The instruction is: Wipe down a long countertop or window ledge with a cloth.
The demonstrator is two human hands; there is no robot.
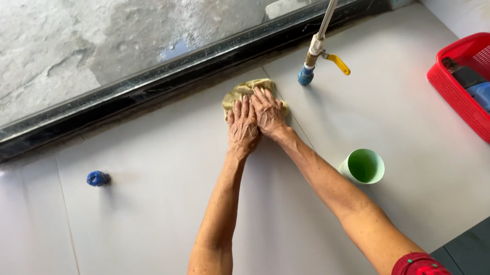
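Single view: you wear the camera on your head, looking steeply down and forward along both outstretched arms at the pale tiled floor (145,227). Close range. The window frame (130,86) crosses the top; the red basket (460,51) sits at the right edge.

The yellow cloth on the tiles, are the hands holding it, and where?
Both hands, left and right, press flat on the yellow cloth, covering its near part; no grip shows.
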